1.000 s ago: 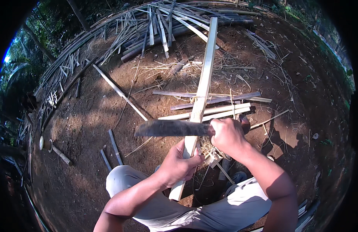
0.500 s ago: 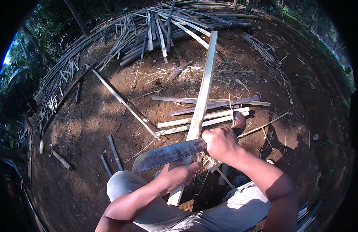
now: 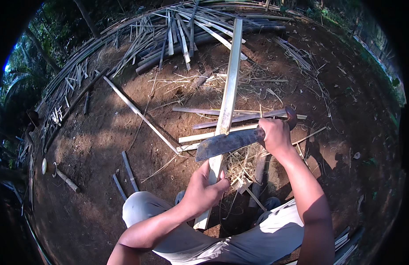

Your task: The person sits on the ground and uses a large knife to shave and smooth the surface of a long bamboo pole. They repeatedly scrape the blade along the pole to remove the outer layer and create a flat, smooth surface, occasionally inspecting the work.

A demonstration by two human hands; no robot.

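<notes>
A long pale bamboo strip [image 3: 229, 88] runs from between my knees up and away, tilted slightly right. My left hand [image 3: 205, 187] is closed round its lower part, thumb at the right edge. My right hand [image 3: 275, 134] grips the handle of a machete [image 3: 231, 143], whose broad dark blade points left and lies across the strip just above my left hand. The handle's curved dark end sticks out beyond my right fist. Pale curled shavings [image 3: 242, 164] lie on the ground below the blade.
Several split bamboo strips [image 3: 240, 118] lie on the soil beyond my hands. A large heap of bamboo poles and slats [image 3: 178, 37] stretches across the back. One thin pole [image 3: 140, 114] lies slantwise at left, with two short dark pieces [image 3: 130, 171] near my left knee.
My right hand and the machete have moved right and farther away, the blade sliding along the strip. The strip's far end has shifted slightly up and left. My left hand keeps hold.
</notes>
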